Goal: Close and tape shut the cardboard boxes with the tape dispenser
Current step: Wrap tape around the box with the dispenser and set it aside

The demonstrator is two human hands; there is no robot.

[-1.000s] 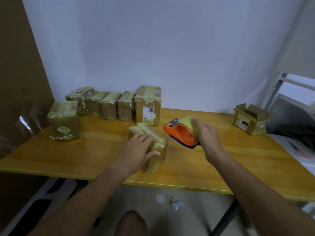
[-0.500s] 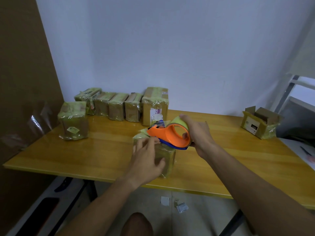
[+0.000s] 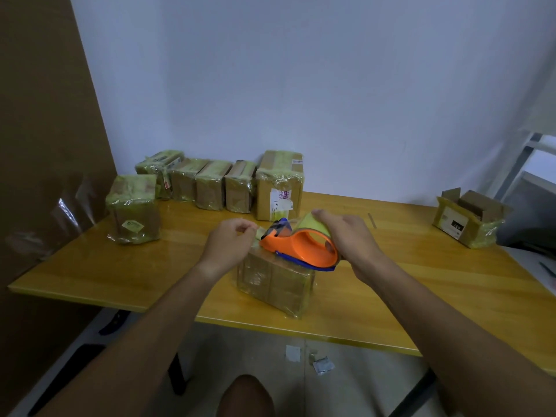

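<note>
A small taped cardboard box point(image 3: 275, 282) stands near the front edge of the wooden table point(image 3: 421, 296). An orange tape dispenser point(image 3: 301, 246) with a yellowish roll lies tilted across the box top. My right hand point(image 3: 350, 236) grips the dispenser over its roll. My left hand point(image 3: 230, 246) is at the dispenser's nose, its fingertips pinching the loose tape end point(image 3: 255, 233) above the box's far left corner. An open cardboard box point(image 3: 471, 218) with raised flaps sits at the table's far right.
Several taped boxes point(image 3: 222, 183) line the wall at the back left, one more taped box point(image 3: 134, 209) stands in front of them. A brown board point(image 3: 45, 145) leans at the left. Paper scraps point(image 3: 313, 358) lie on the floor below.
My right hand brought the dispenser from beside the box onto its top. My left hand left the box's side and now pinches the tape end at the dispenser's nose.
</note>
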